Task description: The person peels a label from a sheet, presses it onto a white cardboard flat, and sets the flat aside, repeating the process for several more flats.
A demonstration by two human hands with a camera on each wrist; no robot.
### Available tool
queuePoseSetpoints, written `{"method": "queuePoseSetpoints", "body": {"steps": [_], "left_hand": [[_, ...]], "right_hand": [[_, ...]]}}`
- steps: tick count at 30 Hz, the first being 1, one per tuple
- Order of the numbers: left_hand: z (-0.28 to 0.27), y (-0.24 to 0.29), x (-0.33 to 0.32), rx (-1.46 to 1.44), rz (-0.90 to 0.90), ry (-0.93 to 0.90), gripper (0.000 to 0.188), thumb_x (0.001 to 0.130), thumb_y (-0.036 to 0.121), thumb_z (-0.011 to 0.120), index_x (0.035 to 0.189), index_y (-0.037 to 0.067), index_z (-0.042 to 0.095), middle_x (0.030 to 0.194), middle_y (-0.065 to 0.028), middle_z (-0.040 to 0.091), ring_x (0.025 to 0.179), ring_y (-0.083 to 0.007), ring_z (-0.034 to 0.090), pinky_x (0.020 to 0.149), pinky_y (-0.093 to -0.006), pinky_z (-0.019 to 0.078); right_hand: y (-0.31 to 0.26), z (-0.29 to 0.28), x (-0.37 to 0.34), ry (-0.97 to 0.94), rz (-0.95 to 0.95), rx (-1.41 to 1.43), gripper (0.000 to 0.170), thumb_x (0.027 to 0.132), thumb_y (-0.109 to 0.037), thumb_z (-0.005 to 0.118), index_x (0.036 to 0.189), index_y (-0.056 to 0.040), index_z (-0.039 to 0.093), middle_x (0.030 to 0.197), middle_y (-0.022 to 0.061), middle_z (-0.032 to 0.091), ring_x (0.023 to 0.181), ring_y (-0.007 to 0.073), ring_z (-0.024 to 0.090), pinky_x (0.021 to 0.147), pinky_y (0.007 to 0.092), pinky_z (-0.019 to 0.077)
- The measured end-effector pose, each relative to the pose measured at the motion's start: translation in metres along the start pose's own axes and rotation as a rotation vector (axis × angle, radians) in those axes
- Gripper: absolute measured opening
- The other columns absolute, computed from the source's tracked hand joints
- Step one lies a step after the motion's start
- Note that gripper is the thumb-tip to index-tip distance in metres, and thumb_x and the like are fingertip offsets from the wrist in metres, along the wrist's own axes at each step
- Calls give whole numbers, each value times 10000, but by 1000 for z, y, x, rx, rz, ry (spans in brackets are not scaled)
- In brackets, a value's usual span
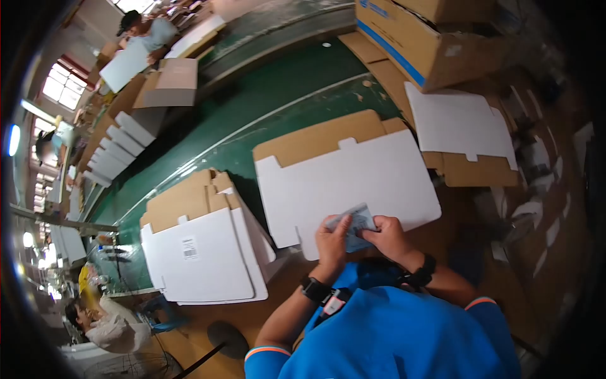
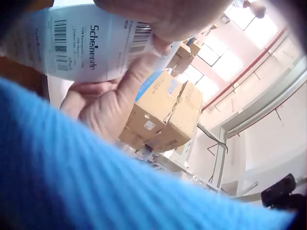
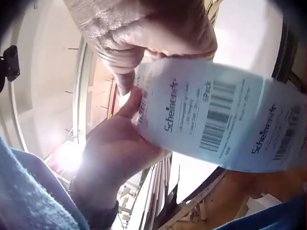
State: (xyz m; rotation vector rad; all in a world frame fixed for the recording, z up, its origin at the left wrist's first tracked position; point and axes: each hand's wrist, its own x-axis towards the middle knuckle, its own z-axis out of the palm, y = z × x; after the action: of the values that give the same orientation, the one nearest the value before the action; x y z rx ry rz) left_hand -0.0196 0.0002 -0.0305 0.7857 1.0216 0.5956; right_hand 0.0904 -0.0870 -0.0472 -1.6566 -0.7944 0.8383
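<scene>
While the left hand pinches one side of a pale strip of labels, the right hand pinches the other side, so each grip is taken up by that same strip. It is held in front of the person's blue shirt, over the near edge of a flat white carton that lies at the edge of the green table. Barcodes and dark lettering show on the strip in both wrist views. On the person's left, a stack of flat cartons bears a white sticker on its top piece. On the right, another flat carton lies near a large brown box with a blue stripe.
</scene>
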Motion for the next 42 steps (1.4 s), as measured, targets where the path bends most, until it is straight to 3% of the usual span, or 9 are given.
{"method": "queuePoseSetpoints", "body": {"steps": [5, 8, 12, 17, 21, 26, 32, 35, 42], "left_hand": [[8, 2, -3, -23, 55, -50, 241, 833, 167, 682, 994, 8, 598, 916, -62, 642, 815, -128, 589, 718, -263, 482], [6, 3, -2, -70, -28, -41, 264, 844, 171, 668, 1028, -1, 586, 946, -81, 637, 836, -148, 593, 737, -271, 486], [6, -1, 10, -44, 0, -5, 263, 867, 200, 632, 1029, 12, 544, 937, -94, 627, 809, -185, 618, 705, -313, 525], [11, -3, 16, -42, -50, -33, 264, 862, 190, 637, 1027, 5, 549, 936, -97, 631, 809, -190, 620, 710, -319, 521], [17, -4, 17, 29, 32, -94, 261, 853, 178, 647, 1020, -3, 558, 933, -102, 635, 792, -184, 619, 698, -311, 519], [20, -2, 30, 71, -76, -28, 256, 848, 171, 655, 1014, 3, 557, 919, -96, 634, 773, -170, 609, 680, -299, 514], [33, -12, 43, -40, -24, -3, 310, 839, 205, 671, 999, -21, 533, 918, -120, 620, 788, -174, 598, 684, -294, 504], [34, -16, 54, 99, -33, -3, 310, 869, 272, 636, 1006, 9, 546, 889, -75, 616, 784, -155, 595, 667, -296, 506], [18, -4, 73, 135, 15, -109, 397, 897, 220, 585, 1190, -38, 516, 943, -64, 612, 764, -87, 544, 669, -222, 450]], "right_hand": [[-4, 3, 0, 85, 14, 35, 224, 791, -177, 709, 741, 25, 627, 597, 93, 599, 590, 65, 535, 537, 279, 456], [-7, 0, -1, 11, 96, 111, 219, 805, -183, 698, 821, 30, 649, 658, 87, 641, 630, 59, 558, 563, 269, 468], [3, -2, -1, -36, 141, 209, 220, 812, -178, 690, 862, 33, 654, 693, 74, 660, 651, 62, 570, 575, 264, 473], [-8, -9, -5, 33, 178, 25, 208, 831, -169, 687, 868, 34, 655, 747, 12, 650, 689, 41, 545, 600, 220, 468], [1, -8, -3, 104, 170, 97, 226, 815, -180, 688, 844, 42, 660, 696, 63, 660, 651, 58, 566, 568, 261, 470], [3, -8, -1, 108, 175, 155, 231, 826, -189, 677, 821, 41, 656, 660, 43, 644, 625, 49, 544, 544, 252, 454], [6, -16, 4, 93, 247, 104, 228, 870, -186, 641, 848, 40, 650, 686, -26, 593, 634, 22, 472, 536, 210, 407], [12, -20, 6, 104, 233, 90, 214, 882, -166, 619, 858, 44, 648, 702, -19, 602, 636, 23, 479, 539, 211, 411], [21, -27, 50, 205, 297, 271, 191, 850, -132, 622, 807, 53, 649, 677, 34, 636, 593, 51, 518, 529, 235, 422]]}}
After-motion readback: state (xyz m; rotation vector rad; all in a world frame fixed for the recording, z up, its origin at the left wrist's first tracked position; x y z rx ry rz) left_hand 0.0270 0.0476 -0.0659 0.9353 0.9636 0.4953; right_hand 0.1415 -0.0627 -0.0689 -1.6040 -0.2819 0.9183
